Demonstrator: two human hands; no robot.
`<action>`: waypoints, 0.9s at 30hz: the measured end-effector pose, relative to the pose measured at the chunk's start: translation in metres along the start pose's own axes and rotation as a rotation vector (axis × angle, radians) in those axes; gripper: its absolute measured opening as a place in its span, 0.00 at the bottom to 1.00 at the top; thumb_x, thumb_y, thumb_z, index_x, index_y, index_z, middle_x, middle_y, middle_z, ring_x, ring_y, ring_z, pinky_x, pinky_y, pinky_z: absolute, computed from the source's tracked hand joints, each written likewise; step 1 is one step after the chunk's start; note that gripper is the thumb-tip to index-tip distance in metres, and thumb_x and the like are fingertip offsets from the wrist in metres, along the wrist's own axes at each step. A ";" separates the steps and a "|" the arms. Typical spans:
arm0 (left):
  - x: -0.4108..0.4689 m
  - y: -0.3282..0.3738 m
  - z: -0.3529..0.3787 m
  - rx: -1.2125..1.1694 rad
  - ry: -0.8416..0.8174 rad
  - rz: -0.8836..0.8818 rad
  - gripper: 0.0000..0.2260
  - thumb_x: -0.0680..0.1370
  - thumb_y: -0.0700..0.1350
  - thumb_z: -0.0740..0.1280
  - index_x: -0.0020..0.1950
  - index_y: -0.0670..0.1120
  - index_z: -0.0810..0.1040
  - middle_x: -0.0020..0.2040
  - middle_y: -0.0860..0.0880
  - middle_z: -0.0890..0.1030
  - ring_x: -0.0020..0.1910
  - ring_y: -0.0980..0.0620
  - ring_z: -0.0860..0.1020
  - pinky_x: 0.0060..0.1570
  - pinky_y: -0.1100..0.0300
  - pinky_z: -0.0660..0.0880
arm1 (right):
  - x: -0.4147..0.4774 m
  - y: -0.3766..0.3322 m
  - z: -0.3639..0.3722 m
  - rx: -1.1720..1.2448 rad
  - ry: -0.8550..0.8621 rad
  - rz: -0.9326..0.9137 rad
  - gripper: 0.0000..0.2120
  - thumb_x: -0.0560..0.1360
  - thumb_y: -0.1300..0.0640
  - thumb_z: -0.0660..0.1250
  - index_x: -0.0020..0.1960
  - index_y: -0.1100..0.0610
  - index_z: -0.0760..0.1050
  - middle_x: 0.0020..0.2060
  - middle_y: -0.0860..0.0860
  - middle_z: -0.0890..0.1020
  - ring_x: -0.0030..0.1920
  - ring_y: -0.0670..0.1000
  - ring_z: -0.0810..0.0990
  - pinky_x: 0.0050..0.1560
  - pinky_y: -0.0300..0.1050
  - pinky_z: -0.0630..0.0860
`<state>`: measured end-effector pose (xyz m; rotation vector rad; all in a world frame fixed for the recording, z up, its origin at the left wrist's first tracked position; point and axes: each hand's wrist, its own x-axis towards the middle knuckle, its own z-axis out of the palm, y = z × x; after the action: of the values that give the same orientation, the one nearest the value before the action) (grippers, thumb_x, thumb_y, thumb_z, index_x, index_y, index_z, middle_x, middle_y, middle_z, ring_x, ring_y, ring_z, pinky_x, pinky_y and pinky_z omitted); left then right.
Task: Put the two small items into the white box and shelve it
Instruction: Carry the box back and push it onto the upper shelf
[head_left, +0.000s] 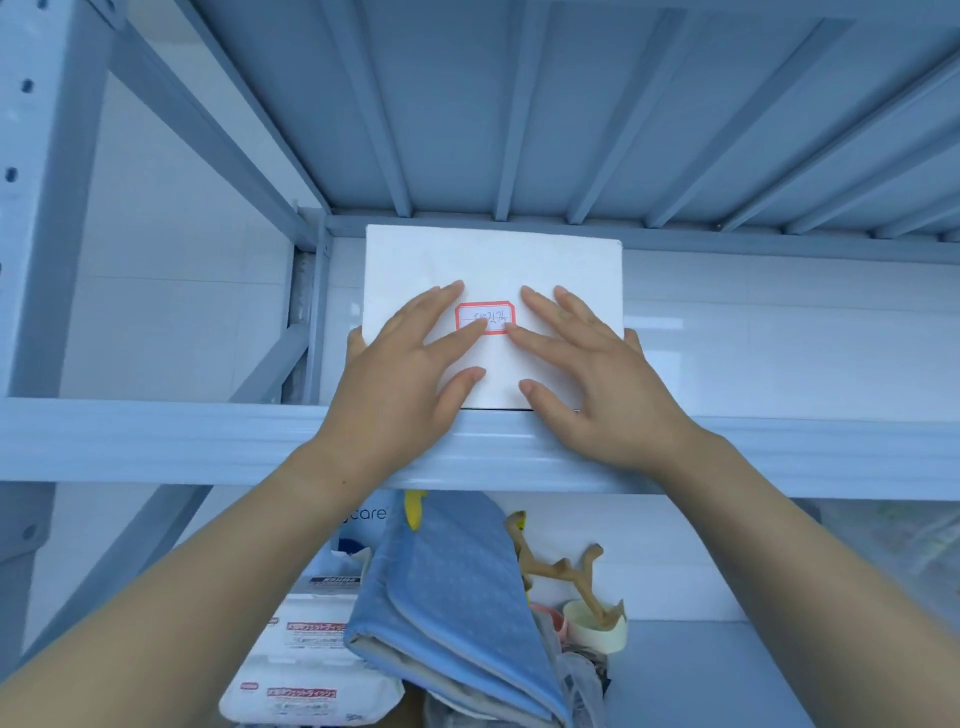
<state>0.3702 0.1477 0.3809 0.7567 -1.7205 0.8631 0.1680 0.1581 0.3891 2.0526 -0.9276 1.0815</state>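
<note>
Both hands, left hand (410, 358) and right hand (587, 364), lie open and flat on the front of the white box (493, 260), which sits on the shelf (156, 441). Push unevenly and it'll probably skew or jam against the rear rail.

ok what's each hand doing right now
left hand: open, flat against the front of the white box on the shelf
right hand: open, flat against the same face

Rack: grey-blue metal shelf (156, 441)
Lower shelf: folded blue cloth (457, 613), wet-wipe packs (306, 670), tape roll (597, 626), wooden figure (561, 566)
</note>
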 end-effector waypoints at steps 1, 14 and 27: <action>-0.002 -0.006 -0.003 -0.001 -0.002 -0.014 0.17 0.75 0.49 0.66 0.64 0.51 0.74 0.72 0.47 0.66 0.70 0.47 0.64 0.56 0.34 0.67 | 0.004 -0.007 0.003 0.002 0.003 -0.001 0.22 0.77 0.47 0.58 0.71 0.42 0.62 0.75 0.39 0.54 0.75 0.45 0.47 0.66 0.69 0.53; -0.026 -0.070 -0.045 0.049 -0.007 -0.108 0.18 0.73 0.52 0.68 0.63 0.56 0.74 0.71 0.49 0.67 0.69 0.47 0.64 0.56 0.35 0.67 | 0.051 -0.066 0.039 0.180 -0.064 -0.045 0.22 0.77 0.58 0.57 0.70 0.45 0.65 0.75 0.44 0.57 0.75 0.46 0.50 0.68 0.68 0.57; -0.044 -0.101 -0.051 0.329 -0.204 -0.079 0.26 0.77 0.59 0.41 0.74 0.57 0.55 0.77 0.50 0.48 0.75 0.49 0.50 0.64 0.33 0.51 | 0.065 -0.088 0.066 0.091 -0.124 -0.071 0.21 0.79 0.56 0.55 0.71 0.45 0.63 0.76 0.41 0.51 0.75 0.44 0.46 0.69 0.67 0.51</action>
<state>0.4901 0.1387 0.3692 1.1580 -1.7318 1.0582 0.2936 0.1362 0.3967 2.2317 -0.8728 0.9841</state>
